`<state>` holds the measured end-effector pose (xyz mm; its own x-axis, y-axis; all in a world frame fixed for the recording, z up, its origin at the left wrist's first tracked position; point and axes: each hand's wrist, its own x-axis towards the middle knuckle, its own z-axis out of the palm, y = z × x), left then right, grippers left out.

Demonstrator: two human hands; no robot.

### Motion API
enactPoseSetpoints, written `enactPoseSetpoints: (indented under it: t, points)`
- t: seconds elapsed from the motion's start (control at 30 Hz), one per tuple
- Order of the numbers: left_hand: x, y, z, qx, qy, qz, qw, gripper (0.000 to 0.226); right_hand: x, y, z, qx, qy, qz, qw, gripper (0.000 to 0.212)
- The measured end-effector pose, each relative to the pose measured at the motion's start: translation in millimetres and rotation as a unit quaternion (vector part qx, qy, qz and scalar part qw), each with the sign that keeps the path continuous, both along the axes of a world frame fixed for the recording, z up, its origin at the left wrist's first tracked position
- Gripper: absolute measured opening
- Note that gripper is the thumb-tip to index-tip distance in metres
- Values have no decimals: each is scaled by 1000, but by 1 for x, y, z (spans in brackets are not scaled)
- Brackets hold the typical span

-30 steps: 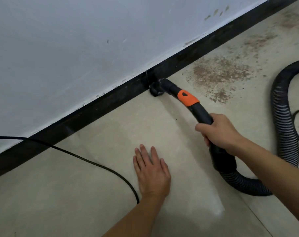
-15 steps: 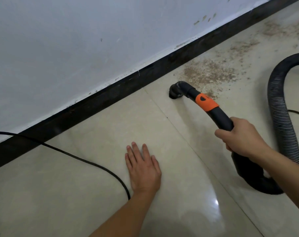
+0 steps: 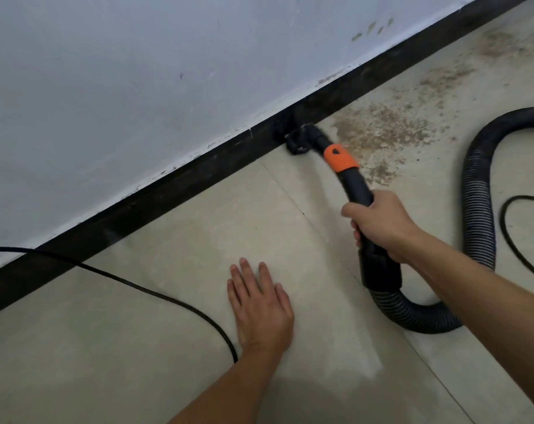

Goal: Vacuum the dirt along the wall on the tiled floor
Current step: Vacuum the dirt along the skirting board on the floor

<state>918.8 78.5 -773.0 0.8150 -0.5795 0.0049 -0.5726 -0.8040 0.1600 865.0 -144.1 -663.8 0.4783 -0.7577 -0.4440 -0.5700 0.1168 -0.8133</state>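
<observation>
Fingers (image 3: 356, 232) of the right hand (image 3: 379, 224) curl tightly round the black vacuum wand (image 3: 356, 186), right of centre, below its orange collar (image 3: 340, 159). The left hand (image 3: 259, 304) lies flat on the tiled floor (image 3: 168, 240) at lower centre, fingers straight and slightly spread, bracing the person. The nozzle (image 3: 296, 143) sits at the foot of the black skirting board (image 3: 168, 185), apparently touching it, at the left edge of the brown dirt (image 3: 388, 130) that spreads toward the upper right along the wall (image 3: 137, 71). Good work here likely means holding the nozzle mouth low against tile and skirting, drawing it slowly rightward through the patch, and leaving slack in the ribbed hose (image 3: 480, 209) looped at right so it does not drag through loose dirt. A thin black cable (image 3: 137, 284) trails at lower left.
</observation>
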Motion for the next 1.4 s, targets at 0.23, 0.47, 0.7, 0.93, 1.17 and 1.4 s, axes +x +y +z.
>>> enactPoseSetpoints:
  t: [0.23, 0.47, 0.7, 0.93, 1.17, 1.4]
  points:
    - [3, 2, 1, -1, 11, 2, 1000, 58, -73, 28, 25, -155, 190, 123, 962, 18]
    - [1, -2, 8, 27, 21, -42, 999, 57, -215, 61, 34, -129, 224, 12, 966, 16]
    - [-14, -41, 21, 20, 53, -97, 994, 57, -250, 40, 29, -54, 91, -171, 980, 16]
    - [-15, -55, 16, 39, 55, -123, 990, 54, -214, 5, 37, 56, -25, -235, 970, 13]
    - [-17, -48, 12, 16, 49, -122, 991, 68, -196, 3, 27, 50, -5, -153, 987, 13]
    - [-17, -47, 10, 13, 42, -116, 992, 64, -191, 29, 19, -5, 35, -83, 996, 16]
